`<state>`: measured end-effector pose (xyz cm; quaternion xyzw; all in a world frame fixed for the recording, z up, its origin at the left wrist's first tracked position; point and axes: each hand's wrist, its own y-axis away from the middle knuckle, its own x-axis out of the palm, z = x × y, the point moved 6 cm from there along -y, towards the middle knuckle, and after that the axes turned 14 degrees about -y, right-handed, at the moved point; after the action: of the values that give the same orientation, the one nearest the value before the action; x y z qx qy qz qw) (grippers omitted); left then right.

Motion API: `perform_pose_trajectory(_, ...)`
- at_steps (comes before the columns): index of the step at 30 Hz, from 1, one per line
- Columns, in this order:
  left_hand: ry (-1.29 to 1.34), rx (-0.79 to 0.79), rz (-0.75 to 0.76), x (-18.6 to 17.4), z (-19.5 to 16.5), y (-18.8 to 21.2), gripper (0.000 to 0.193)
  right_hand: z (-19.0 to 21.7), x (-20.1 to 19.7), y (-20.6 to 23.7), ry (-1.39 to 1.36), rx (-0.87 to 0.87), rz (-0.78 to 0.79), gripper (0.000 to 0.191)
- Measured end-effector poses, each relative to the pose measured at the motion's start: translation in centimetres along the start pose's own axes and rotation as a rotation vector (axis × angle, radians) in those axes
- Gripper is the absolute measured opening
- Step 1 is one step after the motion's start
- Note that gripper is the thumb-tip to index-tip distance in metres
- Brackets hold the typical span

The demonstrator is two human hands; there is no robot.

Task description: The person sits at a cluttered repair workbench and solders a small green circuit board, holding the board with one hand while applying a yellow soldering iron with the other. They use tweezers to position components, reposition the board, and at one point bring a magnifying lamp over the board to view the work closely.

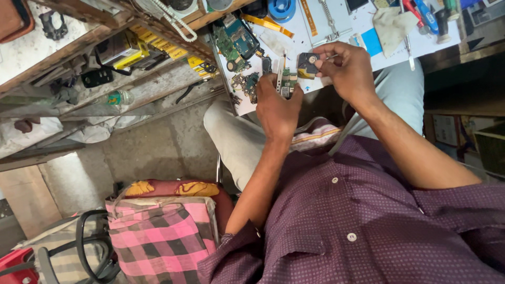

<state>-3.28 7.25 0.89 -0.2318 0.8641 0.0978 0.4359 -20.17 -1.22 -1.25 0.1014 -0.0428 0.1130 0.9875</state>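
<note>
**Two hands, two small parts at the bench edge**

The left hand (pixel 277 108) is closed in a pinch on a small green circuit board (pixel 287 83), thumb on one side and fingers curled on the other, holding it upright just above the edge of the white bench (pixel 342 29). The right hand (pixel 350 68) is also closed: its fingertips pinch a small dark part (pixel 307 65) with a round metal spot on it, held just beside the board and slightly higher. The two parts are near each other; whether they touch cannot be told.

Beyond the hands, more green boards (pixel 235 39) lie loose on the bench, with a blue tape roll (pixel 282 9), a crumpled cloth (pixel 393 25) and a red-handled tool (pixel 418 14) farther back. To the left, a wooden shelf (pixel 79 44) carries yellow packets (pixel 158 44). Below, a pink checked bag (pixel 160 236) sits by the person's knee.
</note>
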Motion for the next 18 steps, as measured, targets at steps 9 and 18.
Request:
perform_pose_trajectory(9,0.017,0.000,0.022,0.50,-0.09,0.31,0.052,-0.11,0.59,-0.31,0.010,-0.047,0.007,0.020)
perform_pose_trajectory(18,0.033,0.025,0.005,0.89,-0.44,0.32,0.049,0.26,0.75,-0.11,0.145,-0.086,-0.032,0.022)
